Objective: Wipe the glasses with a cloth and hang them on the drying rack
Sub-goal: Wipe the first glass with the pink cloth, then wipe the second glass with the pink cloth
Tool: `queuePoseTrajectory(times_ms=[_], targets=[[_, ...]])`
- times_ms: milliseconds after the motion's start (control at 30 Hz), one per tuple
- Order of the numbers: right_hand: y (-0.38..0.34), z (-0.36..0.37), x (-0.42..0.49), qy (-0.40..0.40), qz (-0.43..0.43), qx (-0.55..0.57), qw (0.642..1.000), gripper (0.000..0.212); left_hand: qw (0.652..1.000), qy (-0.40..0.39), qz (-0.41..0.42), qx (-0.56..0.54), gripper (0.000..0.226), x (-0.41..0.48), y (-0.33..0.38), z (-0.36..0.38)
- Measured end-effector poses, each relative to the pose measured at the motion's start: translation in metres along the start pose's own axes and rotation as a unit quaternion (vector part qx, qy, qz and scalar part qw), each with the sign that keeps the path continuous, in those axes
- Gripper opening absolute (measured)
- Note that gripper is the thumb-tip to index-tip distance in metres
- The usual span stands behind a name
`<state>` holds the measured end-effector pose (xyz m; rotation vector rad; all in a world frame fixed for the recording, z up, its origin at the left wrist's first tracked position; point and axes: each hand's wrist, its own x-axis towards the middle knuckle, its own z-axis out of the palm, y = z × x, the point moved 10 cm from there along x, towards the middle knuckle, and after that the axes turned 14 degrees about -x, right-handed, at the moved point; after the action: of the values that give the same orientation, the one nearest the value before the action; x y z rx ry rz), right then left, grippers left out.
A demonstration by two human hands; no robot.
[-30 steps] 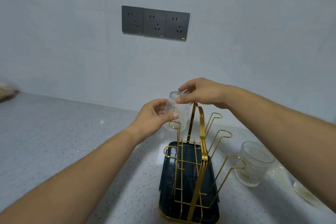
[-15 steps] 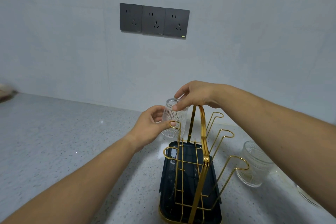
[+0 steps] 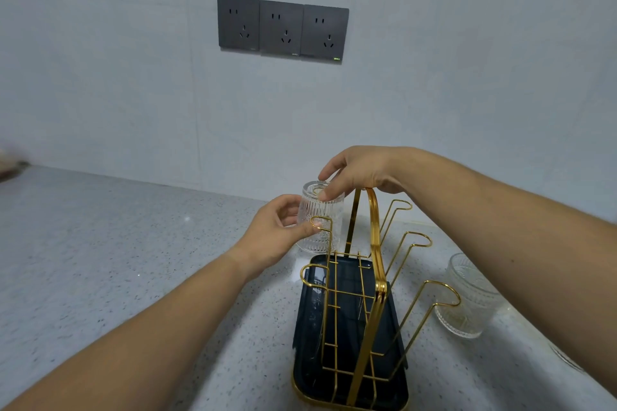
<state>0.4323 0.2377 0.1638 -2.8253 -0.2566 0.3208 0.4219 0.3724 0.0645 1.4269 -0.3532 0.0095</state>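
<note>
A drying rack (image 3: 376,277) is set in a tray (image 3: 303,337) on the countertop (image 3: 117,260), an upturned glass (image 3: 329,210) is held at its far left peg between the left hand (image 3: 277,233) at its side and the right hand (image 3: 360,173) on top, another glass (image 3: 467,297) is placed right of the rack, and three sockets (image 3: 282,28) are mounted on the wall behind.

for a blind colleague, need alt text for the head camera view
A left hand and right hand hold an inverted ribbed glass at the far-left hook of a gold drying rack. A second glass stands on the counter right of the rack.
</note>
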Motion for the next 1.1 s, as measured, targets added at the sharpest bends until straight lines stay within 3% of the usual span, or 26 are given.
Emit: queuePoseTrajectory(times_ms=[267,433,567,667,767,900,1100], targets=[[0.002,0.000,-0.003,0.007,0.003,0.027,1.000,0.055,0.999,-0.015,-0.032,0.019,0.054,-0.002,-0.001,0.002],[0.009,-0.027,-0.025,0.110,-0.012,0.094,0.989,0.044,0.998,-0.009,-0.053,0.030,0.063,-0.010,0.011,-0.001],[0.032,-0.057,-0.063,0.190,-0.007,0.110,0.976,0.030,0.998,0.041,-0.033,0.027,0.048,-0.017,0.044,-0.006],[0.063,-0.073,-0.108,0.239,0.004,0.118,0.964,0.024,0.998,0.067,0.006,0.009,0.037,-0.023,0.081,0.006],[0.099,-0.077,-0.161,0.270,0.018,0.128,0.954,0.021,0.986,0.131,0.080,0.066,0.031,-0.031,0.128,0.019],[0.150,-0.063,-0.222,0.286,0.049,0.138,0.947,0.020,0.967,0.189,0.140,0.102,0.039,-0.051,0.177,0.042],[0.207,-0.012,-0.277,0.249,0.082,0.198,0.944,0.019,0.970,0.101,0.202,0.093,0.032,-0.115,0.217,0.148]])
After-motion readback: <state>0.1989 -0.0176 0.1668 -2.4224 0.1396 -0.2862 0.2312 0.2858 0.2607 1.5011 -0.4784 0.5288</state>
